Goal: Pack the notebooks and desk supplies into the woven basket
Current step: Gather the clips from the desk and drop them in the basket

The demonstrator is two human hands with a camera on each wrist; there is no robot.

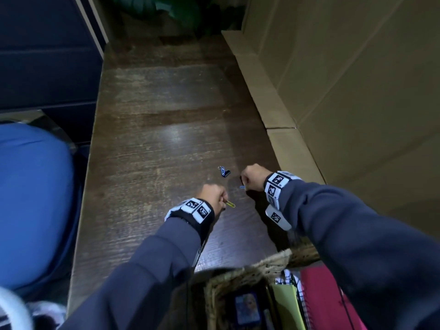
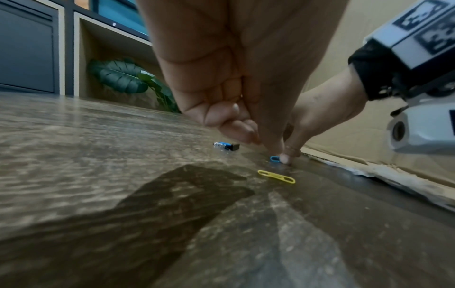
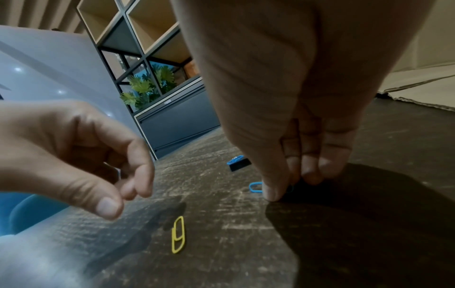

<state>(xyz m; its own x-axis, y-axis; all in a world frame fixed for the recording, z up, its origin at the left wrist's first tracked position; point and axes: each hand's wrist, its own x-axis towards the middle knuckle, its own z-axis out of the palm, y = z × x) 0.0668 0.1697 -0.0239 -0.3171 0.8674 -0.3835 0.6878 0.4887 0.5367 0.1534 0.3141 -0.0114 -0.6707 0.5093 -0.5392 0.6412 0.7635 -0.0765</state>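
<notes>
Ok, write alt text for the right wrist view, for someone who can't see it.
The right hand pinches a blue paper clip against a dark wooden desk. The left hand hovers with curled fingers near a yellow paper clip lying flat; a black binder clip sits farther back.

Dark wooden desk [image 1: 166, 103]; blue chair [image 1: 33, 198] at left, cardboard sheets [image 1: 345, 79] at right; green leaves [image 1: 176, 10] (dimly lit) at the far end, beside a dark cabinet [image 1: 42, 55].
</notes>
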